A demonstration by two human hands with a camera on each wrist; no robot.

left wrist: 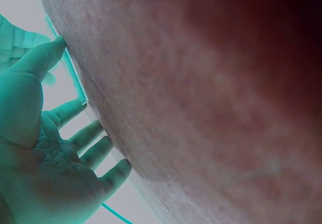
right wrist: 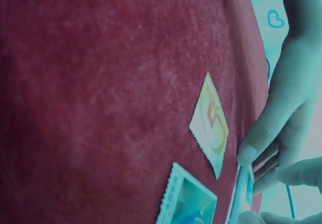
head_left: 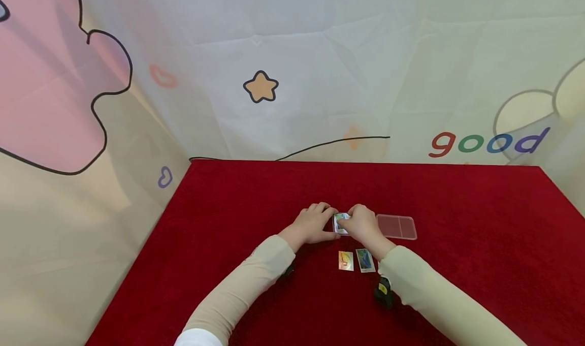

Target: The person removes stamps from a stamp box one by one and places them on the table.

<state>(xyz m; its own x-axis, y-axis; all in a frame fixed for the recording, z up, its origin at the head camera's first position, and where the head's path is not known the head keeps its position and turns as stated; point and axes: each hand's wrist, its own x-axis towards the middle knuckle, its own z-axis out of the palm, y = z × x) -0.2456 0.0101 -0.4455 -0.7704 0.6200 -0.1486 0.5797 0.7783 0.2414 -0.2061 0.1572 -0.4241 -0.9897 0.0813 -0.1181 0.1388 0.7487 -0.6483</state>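
Observation:
A small clear plastic case lies open on the red cloth, its see-through lid folded out to the right. Inside its base is a stamp with a green picture, partly covered. My left hand holds the left end of the base between thumb and forefinger; its other fingers stretch out beyond. My right hand bends over the base with the thumb on that stamp. Whether it pinches the stamp is hidden. Nearer me lie a yellow-orange stamp and a blue-green stamp, side by side.
The red cloth spreads across the table around the case. Behind and at the left hangs a pale printed sheet, meeting the table's far edge. A dark wrist device sits under the right forearm.

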